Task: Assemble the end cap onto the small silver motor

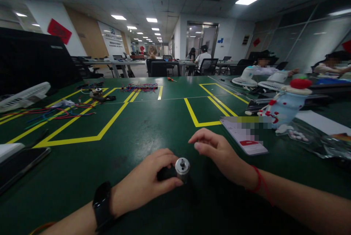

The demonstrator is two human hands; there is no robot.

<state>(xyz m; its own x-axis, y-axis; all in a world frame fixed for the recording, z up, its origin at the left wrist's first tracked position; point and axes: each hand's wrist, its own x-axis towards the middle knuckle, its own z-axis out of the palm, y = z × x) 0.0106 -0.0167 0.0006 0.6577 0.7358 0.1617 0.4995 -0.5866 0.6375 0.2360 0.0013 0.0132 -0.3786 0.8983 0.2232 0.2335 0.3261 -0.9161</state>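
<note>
A small silver cylinder (pixel 182 171), which looks like a small electric motor with a short shaft on top, stands upright on the green table. Thumb and fingers of my left hand (pixel 149 176) close around its left side. To its upper right, my right hand (pixel 219 152) hovers with nothing in it, fingers loosely bent and a gap between thumb and forefinger. A phone with a lit screen (pixel 244 136) lies just beyond that hand.
Yellow tape (pixel 210 123) marks the green table (pixel 153 125). Wires (pixel 68 112) lie on the left, with a wire bundle (pixel 139 88) and screwdriver (pixel 172 79) farther back. A dark phone (pixel 23 167) sits left; a blue bottle (pixel 290 103) stands right. People sit beyond.
</note>
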